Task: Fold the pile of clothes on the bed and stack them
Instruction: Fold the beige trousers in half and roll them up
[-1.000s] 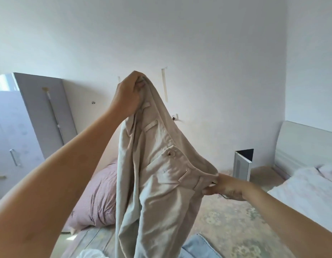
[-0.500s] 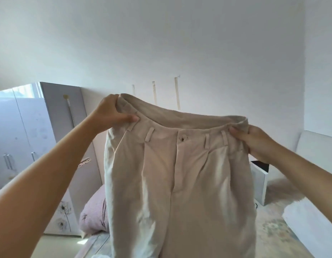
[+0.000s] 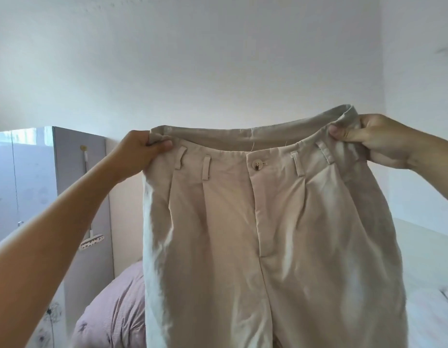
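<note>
Beige trousers (image 3: 263, 222), buttoned, creased, held up w/ both hands gripping waistband, left hand (image 3: 140, 151), right hand (image 3: 376, 141); pink duvet (image 3: 115, 312), grey wardrobe (image 3: 79, 197) partly hidden behind.

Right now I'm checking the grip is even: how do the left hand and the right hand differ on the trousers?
The left hand sits lower than the right hand, so the waistband of the trousers slants. The left hand's back faces the camera; the right hand's knuckles and thumb do. Both pinch the waistband's ends, thumbs in front.
</note>
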`<state>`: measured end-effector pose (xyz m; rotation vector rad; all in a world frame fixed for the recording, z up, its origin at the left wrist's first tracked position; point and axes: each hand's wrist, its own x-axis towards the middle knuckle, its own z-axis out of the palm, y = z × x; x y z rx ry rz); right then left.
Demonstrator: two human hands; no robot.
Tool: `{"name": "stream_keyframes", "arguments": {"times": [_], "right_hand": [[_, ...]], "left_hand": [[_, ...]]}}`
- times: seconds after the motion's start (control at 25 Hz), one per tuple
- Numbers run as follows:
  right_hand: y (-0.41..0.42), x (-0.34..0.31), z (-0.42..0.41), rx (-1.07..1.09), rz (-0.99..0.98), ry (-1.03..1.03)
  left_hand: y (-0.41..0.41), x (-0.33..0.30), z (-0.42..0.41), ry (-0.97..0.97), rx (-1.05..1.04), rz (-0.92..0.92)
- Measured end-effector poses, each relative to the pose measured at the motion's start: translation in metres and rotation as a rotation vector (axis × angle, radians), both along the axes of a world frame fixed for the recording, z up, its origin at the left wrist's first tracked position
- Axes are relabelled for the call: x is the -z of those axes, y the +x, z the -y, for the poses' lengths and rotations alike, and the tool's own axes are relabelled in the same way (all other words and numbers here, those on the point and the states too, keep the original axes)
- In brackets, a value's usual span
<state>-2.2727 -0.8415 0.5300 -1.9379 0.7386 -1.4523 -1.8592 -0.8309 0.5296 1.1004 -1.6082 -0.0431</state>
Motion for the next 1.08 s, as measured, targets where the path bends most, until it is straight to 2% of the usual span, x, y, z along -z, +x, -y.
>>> {"name": "stream_keyframes", "arguments": {"times": [0.16, 0.24, 0.36, 0.48, 0.56, 0.68, 0.76, 0.88, 0.96, 1.08], "right_hand": [[-0.002, -0.019, -0.018, 0.268, 0.045, -0.207], [-0.006, -0.018, -0.024, 0.408, 0.036, -0.295], [-0.006, -0.008, -0.03, 0.399, 0.058, -0.289], [-0.003, -0.002, -0.032, 0.477, 0.062, -0.331], [-0.001, -0.001, -0.034, 0.459, 0.084, -0.346], [-0.003, 0.002, -0.041, 0.293, 0.11, -0.264], [-0.008, 0.004, -0.047, 0.157, 0.118, -0.214], [-0.017, 0.003, -0.056, 0.049, 0.128, -0.244], [-0.022, 0.002, -0.058, 0.03, 0.123, -0.239], [-0.026, 0.01, -0.045, 0.135, -0.038, -0.139]], "left_hand": [[-0.014, -0.011, -0.02, -0.264, -0.01, -0.122], [-0.02, -0.012, -0.033, -0.424, -0.057, -0.011], [-0.027, -0.007, -0.047, -0.657, -0.169, 0.182], [-0.028, -0.006, -0.056, -0.799, -0.247, 0.233], [-0.027, -0.009, -0.058, -0.73, -0.263, 0.215], [-0.025, -0.01, -0.06, -0.496, -0.26, 0.172], [-0.02, -0.009, -0.065, -0.444, -0.24, 0.159], [-0.008, -0.011, -0.078, -0.349, -0.043, 0.029], [-0.004, -0.013, -0.085, -0.257, 0.121, -0.052], [-0.006, -0.001, -0.067, -0.151, 0.108, 0.011]]}}
